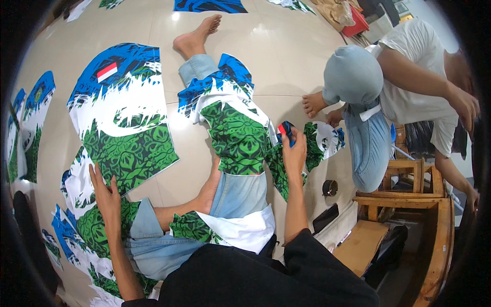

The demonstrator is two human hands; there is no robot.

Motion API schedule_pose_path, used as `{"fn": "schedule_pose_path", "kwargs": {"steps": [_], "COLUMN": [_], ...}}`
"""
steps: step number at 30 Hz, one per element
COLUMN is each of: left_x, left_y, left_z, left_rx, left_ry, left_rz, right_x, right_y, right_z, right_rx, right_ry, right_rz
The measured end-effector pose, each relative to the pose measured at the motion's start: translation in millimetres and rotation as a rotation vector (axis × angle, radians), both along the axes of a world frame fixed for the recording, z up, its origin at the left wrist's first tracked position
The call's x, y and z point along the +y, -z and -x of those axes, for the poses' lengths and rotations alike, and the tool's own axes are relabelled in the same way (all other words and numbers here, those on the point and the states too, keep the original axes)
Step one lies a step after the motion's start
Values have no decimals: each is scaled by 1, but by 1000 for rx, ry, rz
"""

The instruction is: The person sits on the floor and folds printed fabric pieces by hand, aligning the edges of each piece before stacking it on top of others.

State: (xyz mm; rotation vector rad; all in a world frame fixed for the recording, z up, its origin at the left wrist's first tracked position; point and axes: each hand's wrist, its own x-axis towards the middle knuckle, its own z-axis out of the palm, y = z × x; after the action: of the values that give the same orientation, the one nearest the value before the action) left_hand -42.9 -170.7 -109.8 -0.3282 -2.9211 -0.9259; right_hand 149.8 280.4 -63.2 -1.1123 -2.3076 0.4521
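My right hand (294,153) pinches the blue end of a printed fabric piece (282,129) that shows a red patch. Green patterned cloth (278,169) hangs or lies just below that hand; whether it belongs to the same piece I cannot tell. My left hand (105,195), fingers spread, touches crumpled white and green fabric (78,192) beside my leg. Above it, a large blue, white and green panel (126,103) with a red-and-white flag patch (107,72) lies flat on the floor. Another printed piece (238,138) drapes over my outstretched leg, and white and green cloth (238,230) rests across my lap.
At the right a co-worker in a white shirt (410,92) sits or crouches close by. A printed piece (326,140) lies near their foot. Tape roll (330,188), black phone-like object (325,218) and wooden frame (406,199) are at my right. More cut panels (38,99) lie far left.
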Motion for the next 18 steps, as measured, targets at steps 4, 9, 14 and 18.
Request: {"fn": "schedule_pose_path", "kwargs": {"steps": [4,9,14,18], "left_x": [45,83,128,163], "left_y": [-37,-53,-62,-85], "left_z": [-5,-15,-43,-70], "left_rx": [-135,-227,-182,-240], "left_ry": [65,176,455,652], "left_rz": [-162,-270,-430,-427], "right_x": [58,97,100,96], "right_y": [71,73,40,53], "right_z": [-76,-96,-84,-116], "right_rx": [-340,-131,11,-11], "right_ry": [81,118,63,53], "right_rz": [47,194,286,27]}}
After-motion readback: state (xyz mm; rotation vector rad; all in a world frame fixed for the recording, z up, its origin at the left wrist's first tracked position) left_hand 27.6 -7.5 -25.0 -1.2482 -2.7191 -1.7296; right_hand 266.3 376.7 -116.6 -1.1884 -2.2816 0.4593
